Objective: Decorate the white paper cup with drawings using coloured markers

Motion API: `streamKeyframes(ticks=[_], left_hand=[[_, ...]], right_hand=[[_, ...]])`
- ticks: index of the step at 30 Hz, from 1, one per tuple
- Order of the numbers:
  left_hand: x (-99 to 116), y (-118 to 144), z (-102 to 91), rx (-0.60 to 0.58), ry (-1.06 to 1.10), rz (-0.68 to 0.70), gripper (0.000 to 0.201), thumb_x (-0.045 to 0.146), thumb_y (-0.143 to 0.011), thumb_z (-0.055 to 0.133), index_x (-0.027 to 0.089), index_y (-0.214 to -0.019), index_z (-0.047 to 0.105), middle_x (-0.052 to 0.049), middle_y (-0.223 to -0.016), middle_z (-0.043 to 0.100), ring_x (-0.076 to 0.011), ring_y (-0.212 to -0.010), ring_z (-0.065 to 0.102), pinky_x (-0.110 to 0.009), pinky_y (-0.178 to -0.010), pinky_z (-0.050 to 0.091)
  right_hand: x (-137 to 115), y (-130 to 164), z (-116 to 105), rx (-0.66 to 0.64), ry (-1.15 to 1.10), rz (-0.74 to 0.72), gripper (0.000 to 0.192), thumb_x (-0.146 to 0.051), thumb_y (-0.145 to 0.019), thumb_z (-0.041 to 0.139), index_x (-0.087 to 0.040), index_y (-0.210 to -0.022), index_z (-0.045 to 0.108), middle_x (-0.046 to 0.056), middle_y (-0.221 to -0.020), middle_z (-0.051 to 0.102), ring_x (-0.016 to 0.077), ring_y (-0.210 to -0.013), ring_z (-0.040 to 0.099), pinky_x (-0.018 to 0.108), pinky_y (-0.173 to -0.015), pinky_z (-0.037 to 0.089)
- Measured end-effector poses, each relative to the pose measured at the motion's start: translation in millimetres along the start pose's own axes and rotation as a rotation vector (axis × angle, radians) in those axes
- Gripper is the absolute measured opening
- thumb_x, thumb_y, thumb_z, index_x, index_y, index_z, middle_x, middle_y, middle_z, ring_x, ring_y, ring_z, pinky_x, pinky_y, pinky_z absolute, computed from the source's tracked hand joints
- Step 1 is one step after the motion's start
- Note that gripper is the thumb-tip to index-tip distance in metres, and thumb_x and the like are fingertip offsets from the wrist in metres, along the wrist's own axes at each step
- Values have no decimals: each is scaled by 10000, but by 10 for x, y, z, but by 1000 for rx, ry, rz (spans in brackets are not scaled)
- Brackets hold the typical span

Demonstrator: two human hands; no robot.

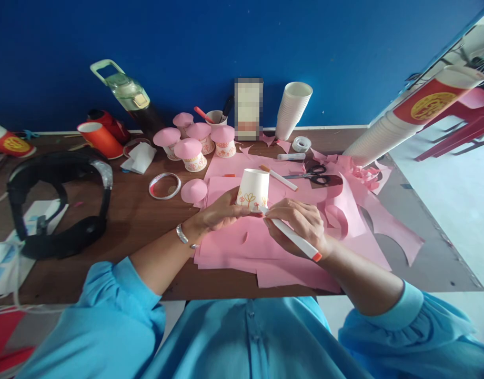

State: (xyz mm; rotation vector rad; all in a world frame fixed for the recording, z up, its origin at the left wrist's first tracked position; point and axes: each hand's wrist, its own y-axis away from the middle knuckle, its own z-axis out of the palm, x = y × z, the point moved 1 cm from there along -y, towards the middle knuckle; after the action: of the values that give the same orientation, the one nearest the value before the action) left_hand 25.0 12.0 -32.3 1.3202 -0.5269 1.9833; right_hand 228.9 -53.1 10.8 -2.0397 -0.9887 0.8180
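Head view: left fingers [239,211] hold cup [254,185], right fingers [291,214] marker [296,240]

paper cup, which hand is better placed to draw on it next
Probably the right hand: it holds the marker, tip close to the paper cup, while the left hand grips the cup.

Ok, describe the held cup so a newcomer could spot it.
Pink paper covers the middle of the table. Over it, the left hand holds a white cup. It bears flower drawings but, unlike the pink-topped cups behind, no such top.
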Motion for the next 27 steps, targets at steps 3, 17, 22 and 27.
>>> streamKeyframes(ticks=[3, 17, 22, 27], left_hand=[[6, -7, 11, -7, -5, -10, 278, 236, -870, 827, 168, -1127, 742, -99, -1101, 808, -285, -1084, 773, -403, -953, 602], [-49, -6, -43, 10, 80, 7, 327, 235, -831, 841, 187, -1133, 726, -74, -1057, 799, -259, -1002, 773, -409, -968, 591], [-73, -17, -61, 11, 101, 13, 305, 208, -836, 842, 168, -1116, 730, -71, -1042, 797, -218, -953, 771, -342, -902, 606], [-78, -19, -61, -8, 89, 25, 291, 181, -862, 825, 148, -1137, 736, -91, -1070, 797, -222, -965, 771, -367, -918, 622]], right_hand=[[2, -4, -3, 0, 12, 3, 307, -57, -933, 660, -226, -1183, 603, 7, -848, 750, 156, -705, 740, 262, -643, 614], [4, -19, -11, 20, 71, 4, 240, -64, -948, 653, -229, -1109, 588, 1, -829, 727, 141, -675, 715, 252, -620, 597], [-4, -10, -9, 12, 72, 6, 243, -57, -943, 645, -220, -1115, 594, 3, -831, 734, 139, -684, 719, 247, -635, 601], [-12, -11, -6, 11, 52, 4, 240, -48, -937, 651, -211, -1104, 598, 10, -838, 735, 141, -702, 724, 248, -647, 604]])
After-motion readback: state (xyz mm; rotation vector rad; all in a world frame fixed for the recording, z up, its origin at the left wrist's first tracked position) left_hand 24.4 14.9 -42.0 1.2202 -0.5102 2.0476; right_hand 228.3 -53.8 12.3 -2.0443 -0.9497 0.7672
